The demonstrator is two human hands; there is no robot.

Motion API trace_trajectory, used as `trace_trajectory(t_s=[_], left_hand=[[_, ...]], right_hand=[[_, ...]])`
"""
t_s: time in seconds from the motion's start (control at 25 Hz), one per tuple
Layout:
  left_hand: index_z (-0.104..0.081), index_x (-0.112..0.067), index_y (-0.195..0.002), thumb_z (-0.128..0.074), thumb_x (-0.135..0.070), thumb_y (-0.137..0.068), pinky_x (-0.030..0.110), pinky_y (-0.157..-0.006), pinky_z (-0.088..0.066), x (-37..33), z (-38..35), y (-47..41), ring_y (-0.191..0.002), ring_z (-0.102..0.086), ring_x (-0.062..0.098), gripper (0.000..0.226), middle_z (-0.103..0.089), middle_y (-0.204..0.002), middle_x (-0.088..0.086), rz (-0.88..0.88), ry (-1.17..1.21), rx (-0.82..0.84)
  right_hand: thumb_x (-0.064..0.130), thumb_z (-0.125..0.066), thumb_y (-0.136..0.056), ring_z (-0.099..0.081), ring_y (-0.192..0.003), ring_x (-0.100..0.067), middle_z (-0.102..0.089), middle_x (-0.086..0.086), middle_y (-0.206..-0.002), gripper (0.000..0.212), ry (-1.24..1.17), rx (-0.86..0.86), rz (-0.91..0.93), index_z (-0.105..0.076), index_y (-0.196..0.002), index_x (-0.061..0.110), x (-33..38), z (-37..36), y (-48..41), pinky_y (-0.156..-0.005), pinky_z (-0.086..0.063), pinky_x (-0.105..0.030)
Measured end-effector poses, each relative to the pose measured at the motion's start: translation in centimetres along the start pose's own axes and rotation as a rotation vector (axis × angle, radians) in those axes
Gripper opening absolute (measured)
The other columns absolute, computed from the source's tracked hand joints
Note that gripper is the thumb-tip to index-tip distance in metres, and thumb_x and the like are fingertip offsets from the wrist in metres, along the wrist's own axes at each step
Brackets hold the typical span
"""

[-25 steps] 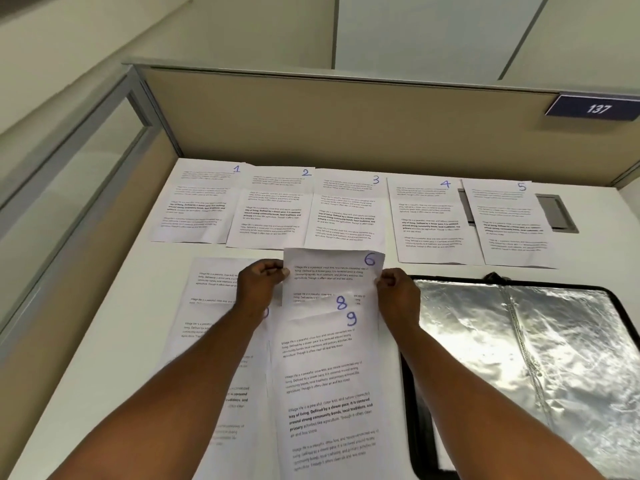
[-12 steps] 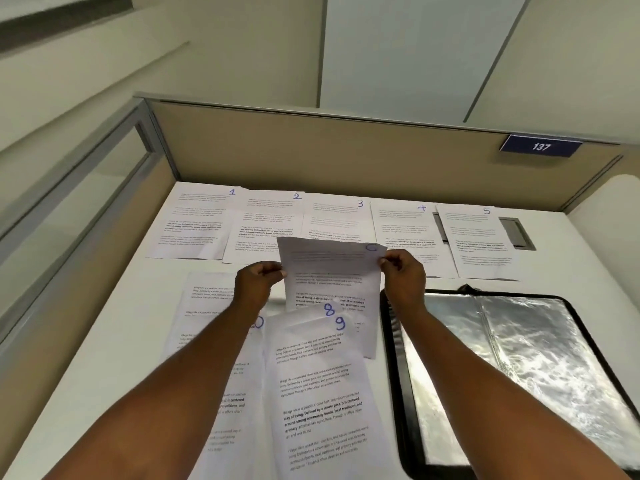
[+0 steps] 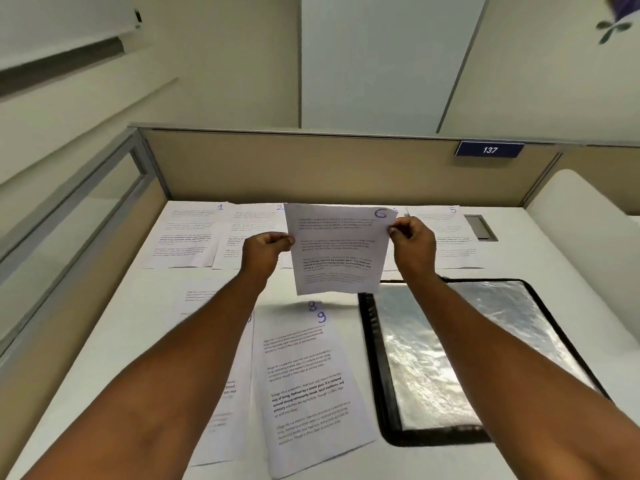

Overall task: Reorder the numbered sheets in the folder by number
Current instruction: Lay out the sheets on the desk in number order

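While both hands pinched sheet 6 aloft, left hand at nine o'clock, right hand at three, its long axis hung vertical.

sheet in the air: "6" | far-row sheets: "1", "5" | near stack at 6 o'clock: "8", "9" | partition plate: "137"

A white desk stands in a cubicle enclosed by a tan fabric partition with a grey metal top rail. A glazed side panel closes the left side. A blue plate on the partition reads 137. Cream walls rise behind.
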State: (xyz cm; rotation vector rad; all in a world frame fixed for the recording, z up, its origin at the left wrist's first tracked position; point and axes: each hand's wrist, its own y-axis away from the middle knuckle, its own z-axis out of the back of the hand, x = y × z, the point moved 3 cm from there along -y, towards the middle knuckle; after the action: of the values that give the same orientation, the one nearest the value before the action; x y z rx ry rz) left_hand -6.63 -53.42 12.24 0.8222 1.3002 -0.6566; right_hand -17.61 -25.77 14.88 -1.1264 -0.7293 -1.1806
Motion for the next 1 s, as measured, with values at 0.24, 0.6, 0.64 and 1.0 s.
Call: trace_trajectory(t_s=[0.24, 0.6, 0.64, 1.0], left_hand=[[-0.073, 0.002, -0.100, -0.076, -0.005, -0.086, 0.006, -0.057, -0.046, -1.6, -5.1, 5.9, -0.076, -0.066, 0.014, 0.016, -0.073, -0.087, 0.010, -0.076, -0.006, -0.002], [-0.074, -0.015, -0.086, -0.077, -0.012, -0.087, 0.032, -0.078, -0.049, -1.4, -16.2, 15.7, -0.077, -0.074, 0.015, 0.004, -0.078, -0.083, 0.001, -0.073, 0.005, 0.027], [-0.074, -0.015, -0.087, -0.077, -0.013, -0.087, 0.033, -0.079, -0.048, -1.3, -17.3, 16.4, -0.076, -0.074, 0.013, 0.003, -0.078, -0.082, 0.000, -0.069, 0.003, 0.035], [-0.073, -0.010, -0.085, -0.076, -0.008, -0.086, 0.023, -0.066, -0.049, -2.1, -27.6, 14.9, -0.075, -0.071, 0.021, 0.004, -0.075, -0.084, 0.008, -0.068, -0.026, 0.109]], right_hand=[[0.003, -0.069, -0.090, -0.063, -0.077, -0.005, -0.068, 0.008, -0.084, 0.012, -0.037, -0.004, 0.038, -0.069, -0.091, 0.014, -1.3, 7.7, 0.9, -0.069, -0.044, -0.006], [-0.001, -0.070, -0.089, -0.064, -0.079, 0.001, -0.069, 0.006, -0.087, 0.017, -0.143, -0.032, 0.004, -0.067, -0.098, 0.013, -4.8, 21.8, 2.7, -0.072, -0.048, -0.007], [-0.003, -0.070, -0.088, -0.064, -0.078, 0.002, -0.069, 0.005, -0.087, 0.018, -0.143, -0.027, -0.008, -0.067, -0.098, 0.012, -5.3, 22.9, 2.9, -0.072, -0.048, -0.007], [0.002, -0.073, -0.089, -0.065, -0.077, -0.003, -0.069, 0.007, -0.087, 0.012, -0.128, -0.151, -0.088, -0.069, -0.094, 0.012, -10.8, 30.0, -1.6, -0.067, -0.049, -0.010]])
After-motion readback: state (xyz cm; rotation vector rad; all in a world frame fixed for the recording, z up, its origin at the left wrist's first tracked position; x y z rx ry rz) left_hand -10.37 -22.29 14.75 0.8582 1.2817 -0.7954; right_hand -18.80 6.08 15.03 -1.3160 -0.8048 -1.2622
